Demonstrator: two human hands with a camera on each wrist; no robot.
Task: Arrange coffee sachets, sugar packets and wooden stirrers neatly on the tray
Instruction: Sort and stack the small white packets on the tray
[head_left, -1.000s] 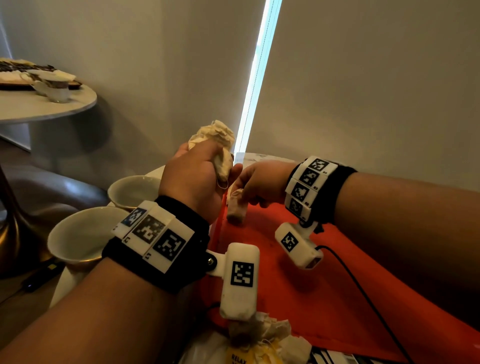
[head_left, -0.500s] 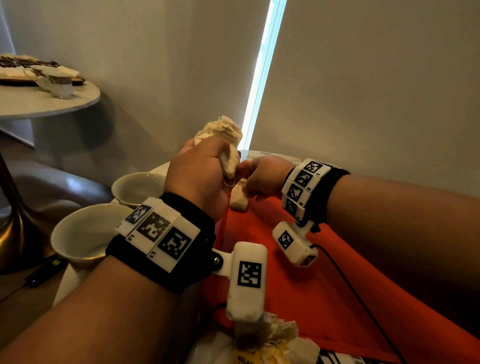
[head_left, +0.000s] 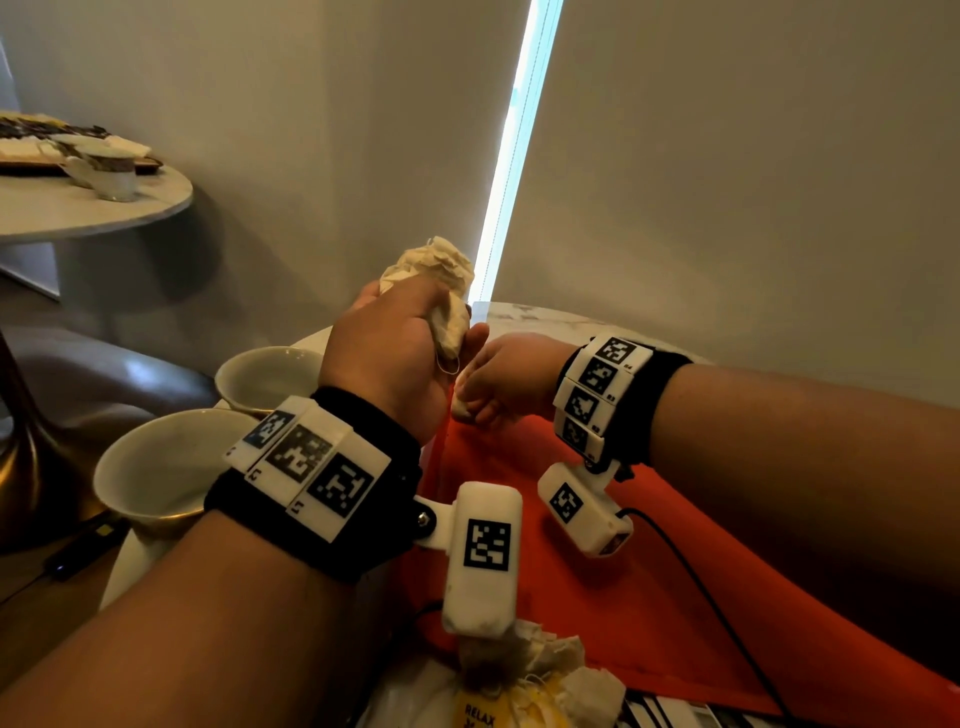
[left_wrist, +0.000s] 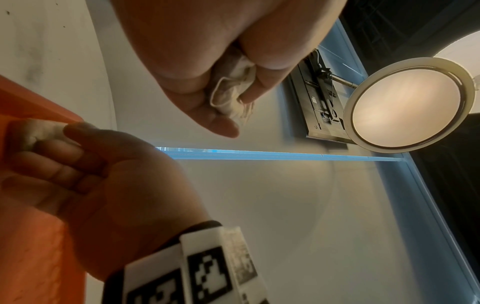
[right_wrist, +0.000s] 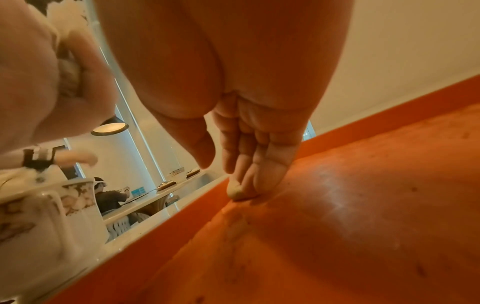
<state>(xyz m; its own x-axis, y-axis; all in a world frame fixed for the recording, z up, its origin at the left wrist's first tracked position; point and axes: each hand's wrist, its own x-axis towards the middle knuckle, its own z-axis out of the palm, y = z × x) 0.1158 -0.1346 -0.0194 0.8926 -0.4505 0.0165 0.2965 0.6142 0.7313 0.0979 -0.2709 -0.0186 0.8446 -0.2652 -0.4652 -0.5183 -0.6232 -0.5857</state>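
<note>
Both hands had crept a little further from the camera since a second before, and the pale sachet that had hung below the right hand's fingers then was now mostly hidden under them. Leftmost stood two white cups (head_left: 171, 467) on the round desk (head_left: 524, 314), one behind the other. Next came the left hand (head_left: 389, 364), raised, its grip curled tight round a crumpled bundle of cream sachets (head_left: 431, 270) that stuck up out of the fist with its long axis roughly upright, a thin string loop dangling below. Just to its right, the right hand (head_left: 509, 374) reached down with fingers (right_wrist: 259, 164) pressed together, pinching one small pale sachet (right_wrist: 237, 192) against the orange tray (head_left: 675, 597) at its far left corner; the sachet's tip pointed down onto the tray floor. At the bottom edge lay a heap of loose sachets (head_left: 519, 675), one with a yellow tag reading "RELAX". Wristbands on both arms carried black-and-white square codes; other writing could not be read
</note>
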